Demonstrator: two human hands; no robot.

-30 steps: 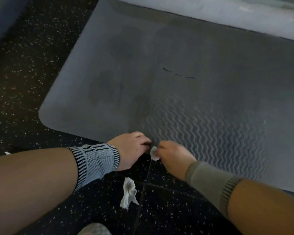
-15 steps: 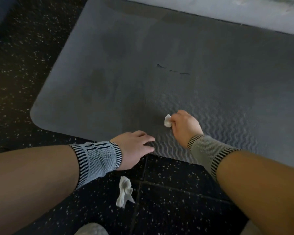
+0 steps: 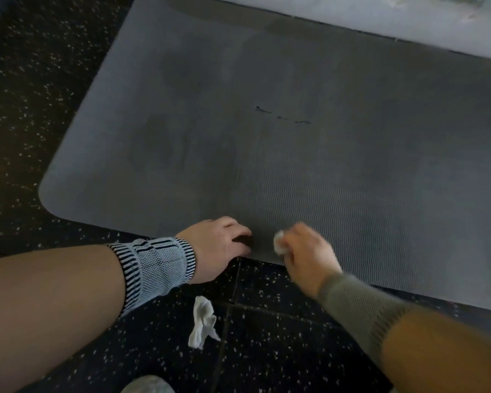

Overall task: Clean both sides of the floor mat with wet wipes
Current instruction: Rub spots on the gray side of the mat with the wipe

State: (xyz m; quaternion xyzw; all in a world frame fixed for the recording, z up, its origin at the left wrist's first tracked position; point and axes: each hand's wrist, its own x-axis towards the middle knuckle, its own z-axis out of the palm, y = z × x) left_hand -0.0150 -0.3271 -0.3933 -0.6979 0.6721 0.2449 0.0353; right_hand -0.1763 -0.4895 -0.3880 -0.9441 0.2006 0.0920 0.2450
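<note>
Down on the dark speckled floor (image 3: 267, 350), we have the grey floor mat (image 3: 323, 171) lying flat in front of us, its rounded near-left corner toward our left and its near edge running across under both our hands. The mat's surface shows a fine wavy ribbing, a few darker patches toward its left half, and a short broken dark mark (image 3: 282, 117) near its middle. Along the mat's far edge runs a pale surface (image 3: 380, 21).

Our left hand (image 3: 219, 246) rests at the near edge of the mat, the fingers curled together with their tips on the mat's border; we cannot tell whether they pinch the edge or only press on it. A striped knit wrist band (image 3: 153, 268) wraps that wrist.

Our right hand (image 3: 306, 251), blurred, sits just beside the left, also at the near edge. Its fingers are closed round a small bunched white wet wipe (image 3: 279, 243), which sticks out on the thumb side and sits against the mat surface. An olive-grey knit band (image 3: 355, 304) covers that wrist.

A second crumpled white wipe (image 3: 203, 321) lies on the floor below our left wrist, apart from the mat and from both hands. At the bottom edge a pale rounded shape (image 3: 148, 385) shows; we cannot tell what it is.
</note>
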